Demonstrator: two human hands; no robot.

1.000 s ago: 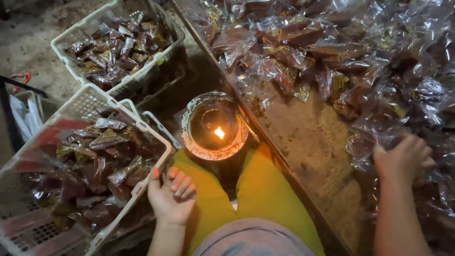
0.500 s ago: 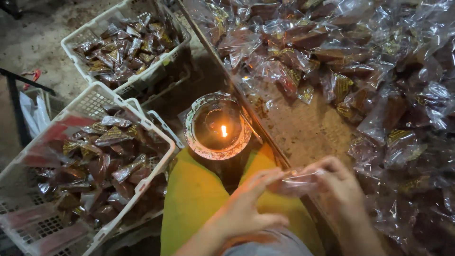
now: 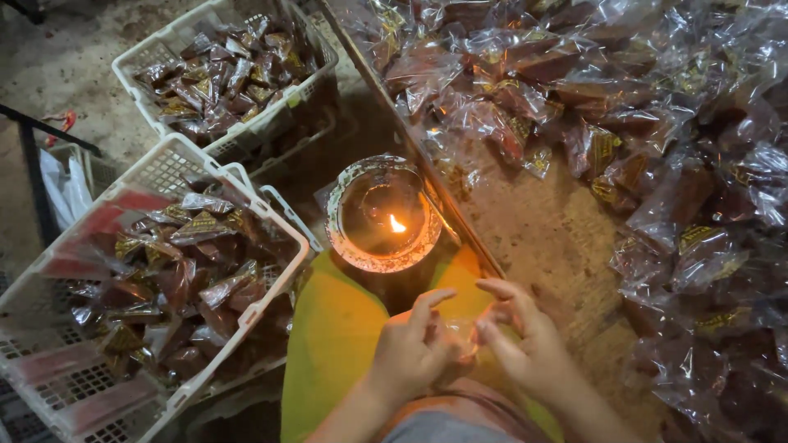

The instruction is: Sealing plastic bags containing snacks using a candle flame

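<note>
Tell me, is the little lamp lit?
Lit: a small flame burns inside the round lamp, glowing orange.

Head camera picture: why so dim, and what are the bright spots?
Head view: the small candle flame in the round tin casts a warm glow nearby, corners falling dark; the clear plastic wrappers on the brown sweets throw white glare; the left hand and right hand, pinching a clear wrapper, look slightly soft.

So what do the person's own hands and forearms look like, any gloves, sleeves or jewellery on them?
Both are bare: the left hand and right hand wear no gloves, and no rings or wristbands show. The forearms are uncovered down to the picture's bottom edge, with no sleeves in view.
</note>
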